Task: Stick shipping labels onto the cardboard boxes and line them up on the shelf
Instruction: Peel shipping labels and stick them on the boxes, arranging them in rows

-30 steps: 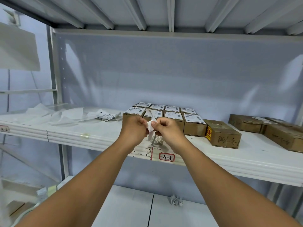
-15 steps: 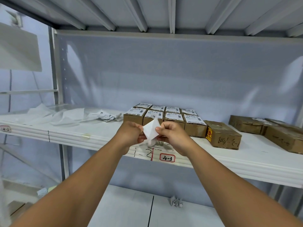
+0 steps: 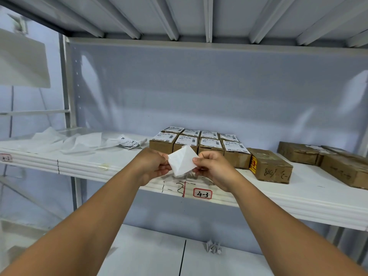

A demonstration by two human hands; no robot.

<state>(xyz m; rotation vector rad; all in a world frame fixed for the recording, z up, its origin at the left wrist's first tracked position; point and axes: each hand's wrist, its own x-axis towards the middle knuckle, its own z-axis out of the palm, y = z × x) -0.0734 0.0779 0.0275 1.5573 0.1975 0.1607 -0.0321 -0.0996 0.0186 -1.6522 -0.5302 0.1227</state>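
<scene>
The label (image 3: 182, 162) is thin, limp paper, probably sticky on 1 face once peeled, so it is best held by its edges, not the middle. It is held in the air just in front of the block of 8 labelled boxes (image 3: 199, 140). The left hand (image 3: 152, 165) pinches its left corner and the right hand (image 3: 214, 170) its right corner, with both forearms stretched forward. A bare box (image 3: 269, 166) sits just right of the block.

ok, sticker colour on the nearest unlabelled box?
The sticker is yellow with red print, on the end of the brown cardboard box; head view.
</scene>
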